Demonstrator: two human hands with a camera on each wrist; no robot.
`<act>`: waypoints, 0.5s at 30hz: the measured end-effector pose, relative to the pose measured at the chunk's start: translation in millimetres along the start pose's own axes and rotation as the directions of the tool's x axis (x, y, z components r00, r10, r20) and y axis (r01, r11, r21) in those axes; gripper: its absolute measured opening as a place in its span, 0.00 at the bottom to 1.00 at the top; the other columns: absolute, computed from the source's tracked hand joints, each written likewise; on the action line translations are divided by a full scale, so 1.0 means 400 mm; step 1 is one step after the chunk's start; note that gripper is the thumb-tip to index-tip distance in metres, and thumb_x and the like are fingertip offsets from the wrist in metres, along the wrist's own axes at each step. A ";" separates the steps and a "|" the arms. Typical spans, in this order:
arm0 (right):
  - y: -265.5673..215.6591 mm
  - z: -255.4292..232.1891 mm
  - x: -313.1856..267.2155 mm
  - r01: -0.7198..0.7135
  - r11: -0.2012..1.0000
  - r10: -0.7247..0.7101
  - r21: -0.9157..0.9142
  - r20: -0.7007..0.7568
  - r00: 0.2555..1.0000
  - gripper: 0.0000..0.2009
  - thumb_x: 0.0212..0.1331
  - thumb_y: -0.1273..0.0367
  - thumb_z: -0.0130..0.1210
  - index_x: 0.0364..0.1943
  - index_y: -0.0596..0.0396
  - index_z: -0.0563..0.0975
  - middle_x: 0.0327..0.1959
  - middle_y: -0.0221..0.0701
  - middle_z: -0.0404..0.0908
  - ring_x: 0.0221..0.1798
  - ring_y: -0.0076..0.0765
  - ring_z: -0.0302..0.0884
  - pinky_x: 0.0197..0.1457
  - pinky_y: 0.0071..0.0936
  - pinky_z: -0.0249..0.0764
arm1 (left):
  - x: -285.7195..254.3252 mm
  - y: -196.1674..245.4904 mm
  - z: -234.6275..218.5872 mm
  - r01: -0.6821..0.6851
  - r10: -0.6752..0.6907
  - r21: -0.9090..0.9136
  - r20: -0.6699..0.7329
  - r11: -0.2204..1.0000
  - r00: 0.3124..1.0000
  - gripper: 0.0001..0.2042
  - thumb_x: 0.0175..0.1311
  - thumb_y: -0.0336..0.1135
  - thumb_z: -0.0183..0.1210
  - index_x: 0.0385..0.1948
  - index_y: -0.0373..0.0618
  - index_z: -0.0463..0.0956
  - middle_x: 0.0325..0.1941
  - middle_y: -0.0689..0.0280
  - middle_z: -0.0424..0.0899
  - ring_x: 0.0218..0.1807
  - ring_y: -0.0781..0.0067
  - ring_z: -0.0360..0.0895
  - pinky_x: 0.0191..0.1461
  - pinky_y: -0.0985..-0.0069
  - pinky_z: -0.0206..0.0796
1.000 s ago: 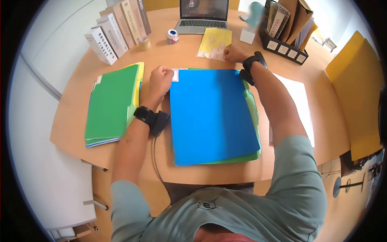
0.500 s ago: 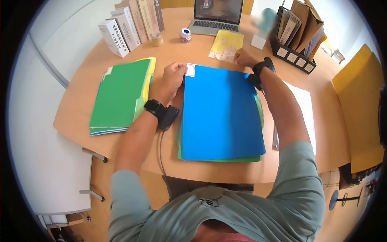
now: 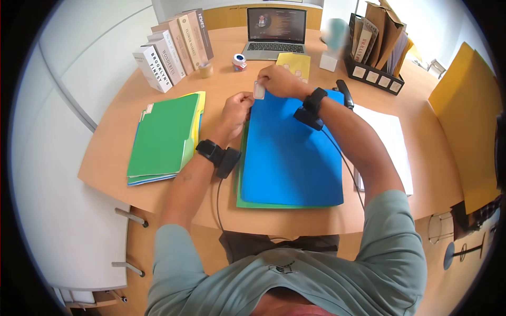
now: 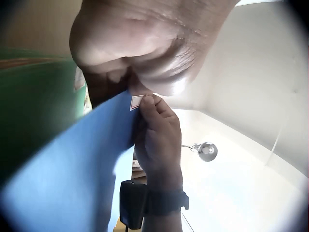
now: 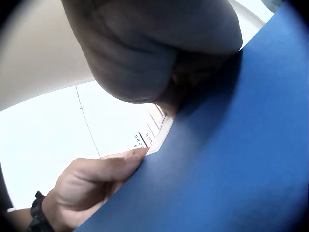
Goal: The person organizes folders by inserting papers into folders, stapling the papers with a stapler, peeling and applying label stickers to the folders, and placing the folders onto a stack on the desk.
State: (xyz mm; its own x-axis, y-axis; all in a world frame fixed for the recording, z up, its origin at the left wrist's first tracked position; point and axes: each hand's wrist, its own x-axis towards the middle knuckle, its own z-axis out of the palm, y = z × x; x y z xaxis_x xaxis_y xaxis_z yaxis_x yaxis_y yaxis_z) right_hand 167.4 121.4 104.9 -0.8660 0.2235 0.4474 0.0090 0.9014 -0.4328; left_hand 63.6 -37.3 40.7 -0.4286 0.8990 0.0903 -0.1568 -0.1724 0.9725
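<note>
A blue folder [image 3: 295, 152] lies on top of green ones, a white label [image 3: 259, 90] with a red border at its upper left corner. My left hand [image 3: 235, 115] grips the folder's left edge just below that corner, its thumb at the label's lower end in the right wrist view. Reaching across the top edge, my right hand [image 3: 282, 82] pinches the labelled corner, thumb over the label [image 4: 137, 102] in the left wrist view. Its other fingertips are mostly hidden. Beyond it lies a yellow sheet [image 3: 293, 62] with labels, partly covered by the hand.
A pile of green, yellow and blue folders [image 3: 163, 137] lies at the left. Books [image 3: 174, 52], a tape roll [image 3: 205, 70], a small round dispenser [image 3: 239, 63], a laptop [image 3: 276, 34] and a black file box [image 3: 371, 73] stand behind. White paper [image 3: 382, 142] lies at the right.
My right hand has moved left from the yellow sheet to the labelled corner of the blue folder. My left hand stays at that folder's left edge, now slightly below the corner.
</note>
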 end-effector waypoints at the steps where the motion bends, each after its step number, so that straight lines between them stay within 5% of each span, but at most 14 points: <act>1: 0.013 -0.020 -0.002 -0.007 0.999 0.004 -0.035 -0.066 0.998 0.10 0.50 0.71 0.54 0.34 0.62 0.82 0.33 0.51 0.81 0.38 0.56 0.80 0.44 0.42 0.75 | -0.004 0.004 0.010 0.011 -0.013 0.041 0.039 0.999 0.999 0.08 0.69 0.32 0.52 0.43 0.39 0.75 0.31 0.70 0.79 0.29 0.83 0.75 0.31 0.83 0.66; 6: 0.009 -0.143 -0.037 -0.173 0.983 0.179 0.058 -0.134 0.975 0.09 0.49 0.72 0.52 0.31 0.61 0.81 0.31 0.51 0.81 0.38 0.58 0.80 0.44 0.44 0.75 | -0.049 0.025 0.078 0.087 -0.123 0.281 0.115 0.956 0.986 0.08 0.68 0.27 0.50 0.44 0.35 0.75 0.31 0.70 0.78 0.30 0.82 0.74 0.33 0.83 0.66; 9: -0.035 -0.154 -0.092 -0.056 0.981 0.040 -0.186 -0.090 0.995 0.10 0.51 0.71 0.51 0.31 0.61 0.81 0.32 0.50 0.82 0.38 0.57 0.81 0.44 0.45 0.76 | -0.033 -0.022 0.092 -0.005 -0.026 0.281 0.107 0.960 0.994 0.08 0.68 0.26 0.50 0.42 0.35 0.77 0.31 0.69 0.79 0.32 0.81 0.74 0.36 0.82 0.66; 12: -0.059 -0.175 -0.109 -0.164 0.968 0.152 -0.188 -0.077 0.985 0.13 0.56 0.67 0.51 0.39 0.60 0.81 0.32 0.48 0.82 0.31 0.47 0.79 0.36 0.39 0.74 | -0.026 -0.027 0.103 -0.040 0.030 0.518 0.029 0.855 0.999 0.08 0.68 0.26 0.49 0.40 0.37 0.78 0.31 0.69 0.79 0.33 0.81 0.73 0.39 0.80 0.67; 15: -0.019 -0.171 -0.092 -0.181 0.983 0.174 -0.009 -0.225 0.959 0.10 0.54 0.69 0.50 0.31 0.59 0.82 0.33 0.50 0.82 0.39 0.57 0.81 0.45 0.44 0.76 | -0.074 0.071 0.117 -0.082 0.073 0.594 0.039 0.800 0.997 0.08 0.68 0.28 0.49 0.39 0.37 0.78 0.32 0.70 0.78 0.34 0.82 0.71 0.39 0.79 0.67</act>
State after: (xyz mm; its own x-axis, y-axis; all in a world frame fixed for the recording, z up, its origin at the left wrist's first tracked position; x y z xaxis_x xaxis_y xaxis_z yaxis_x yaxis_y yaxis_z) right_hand 233.6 131.8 145.2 -0.7163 0.4544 0.5295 0.1701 0.8497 -0.4991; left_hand 113.3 -50.1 75.8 -0.4038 0.8990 0.1696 0.4383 0.0273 0.8984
